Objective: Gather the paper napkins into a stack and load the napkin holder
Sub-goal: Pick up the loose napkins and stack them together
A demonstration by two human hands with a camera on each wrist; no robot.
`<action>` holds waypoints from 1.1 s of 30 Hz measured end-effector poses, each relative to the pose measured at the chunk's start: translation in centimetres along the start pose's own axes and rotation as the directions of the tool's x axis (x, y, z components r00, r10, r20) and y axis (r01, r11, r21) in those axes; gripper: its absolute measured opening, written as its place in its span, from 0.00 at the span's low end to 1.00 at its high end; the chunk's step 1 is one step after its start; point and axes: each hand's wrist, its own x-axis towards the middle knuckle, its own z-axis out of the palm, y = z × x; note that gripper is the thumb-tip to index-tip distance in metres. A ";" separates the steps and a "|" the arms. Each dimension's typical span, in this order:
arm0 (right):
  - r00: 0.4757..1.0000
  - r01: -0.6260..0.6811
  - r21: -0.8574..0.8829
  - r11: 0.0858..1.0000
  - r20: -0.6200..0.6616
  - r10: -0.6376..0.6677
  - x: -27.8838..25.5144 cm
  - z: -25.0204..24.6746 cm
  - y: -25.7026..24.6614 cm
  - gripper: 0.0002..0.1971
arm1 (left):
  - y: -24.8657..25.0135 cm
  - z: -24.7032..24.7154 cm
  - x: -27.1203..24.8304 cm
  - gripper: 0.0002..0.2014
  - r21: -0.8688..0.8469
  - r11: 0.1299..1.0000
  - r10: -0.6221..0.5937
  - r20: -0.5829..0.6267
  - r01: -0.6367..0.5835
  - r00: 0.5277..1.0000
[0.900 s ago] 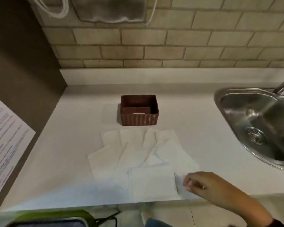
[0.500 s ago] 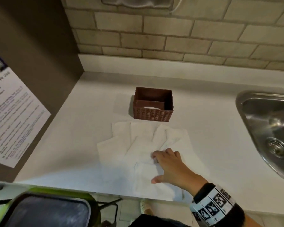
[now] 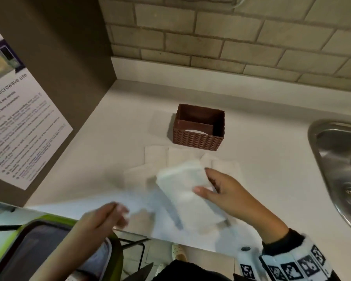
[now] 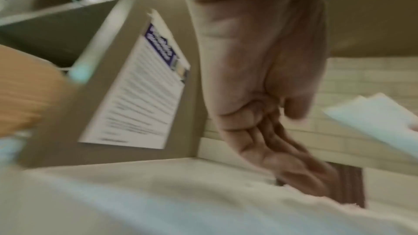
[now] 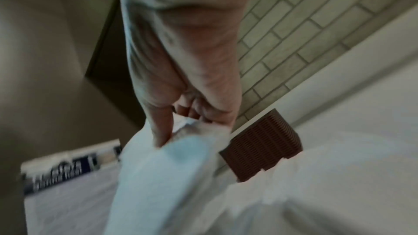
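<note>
Several white paper napkins [image 3: 160, 159] lie fanned out on the white counter in front of a brown wicker napkin holder [image 3: 199, 136]. My right hand [image 3: 203, 181] pinches a lifted napkin [image 3: 188, 197] between thumb and fingers, just above the spread. The right wrist view shows the same pinch on that napkin [image 5: 162, 176], with the holder [image 5: 262, 147] beyond. My left hand [image 3: 118, 216] hovers near the counter's front edge over the nearest napkins, blurred, fingers loosely extended and holding nothing [image 4: 294, 172].
A steel sink [image 3: 340, 167] is set into the counter at the right. A brown side panel carrying a printed notice [image 3: 14, 122] closes off the left. Brick wall [image 3: 231, 37] behind. A green-rimmed bin [image 3: 39, 250] stands below the counter edge.
My right hand, flat on the napkins before, now holds one lifted off the pile. My left hand has come into view at the front edge. The head view has shifted closer and leftward.
</note>
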 end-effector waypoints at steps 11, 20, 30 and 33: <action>0.996 -0.031 -0.042 0.999 -0.079 0.028 1.0 -1.9 1.0 0.10 | 6.6 6.2 6.2 0.08 -0.401 0.915 -0.026 -0.174 -0.047 0.984; 0.983 -0.084 -0.794 0.602 0.035 0.182 1.9 -6.9 8.3 0.46 | 3.8 4.3 6.2 0.06 -0.608 0.794 -0.177 -0.184 0.029 0.967; 0.981 -0.123 -0.585 0.802 0.048 0.186 2.0 -8.3 8.3 0.31 | 3.7 5.1 5.8 0.09 -0.594 0.801 -0.183 -0.132 0.070 0.974; 0.985 -0.080 -0.529 0.845 0.089 0.150 1.4 -7.9 8.2 0.39 | 3.8 5.0 5.8 0.09 -0.585 0.809 -0.173 -0.131 0.065 0.976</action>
